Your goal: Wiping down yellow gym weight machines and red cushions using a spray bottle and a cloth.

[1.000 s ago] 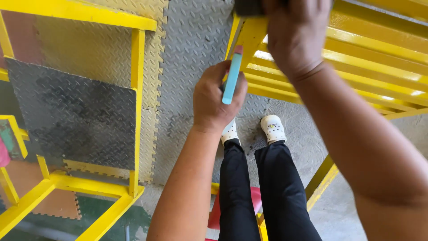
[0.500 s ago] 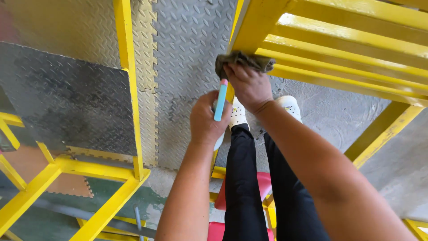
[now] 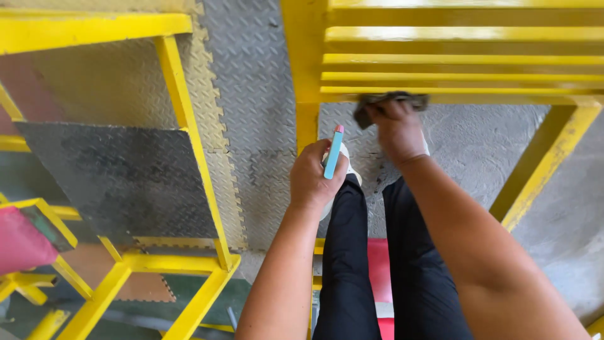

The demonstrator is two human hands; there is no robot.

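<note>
While the head camera looks straight down, these lines run from the biggest thing to the smallest.

Floor: grey diamond-plate metal floor (image 3: 251,94) fills the middle and upper left of the frame, with a rough grey patch toward the right.

Slatted frame: a glossy yellow slatted frame (image 3: 465,60) spans the upper right; 1 yellow post drops from it at centre and 1 slanted yellow brace (image 3: 541,170) runs down at the right edge.

Railing: a yellow tube railing (image 3: 189,138) crosses the left half, from the top left corner down to the bottom centre, with a darker checker-plate step (image 3: 113,176) behind it.

Legs: 2 legs in black trousers (image 3: 377,271) fill the lower centre, over a red surface (image 3: 377,264) seen between them; pale shoes are mostly hidden by the hands.

Right hand: the right hand (image 3: 399,135), upper centre right, is closed on a dark grey rag (image 3: 387,101) and presses it against the lowest slat's edge; the hand is slightly blurred.

Left hand: the left hand (image 3: 314,179), at centre, is curled in a fist around a slim light-blue tool with a pink tip (image 3: 333,151), which stands almost upright, pink end up, just left of the right hand and apart from it.

Pink object: 1 pink object (image 3: 22,242) sits at the left edge, lower down; what it is cannot be told.
</note>
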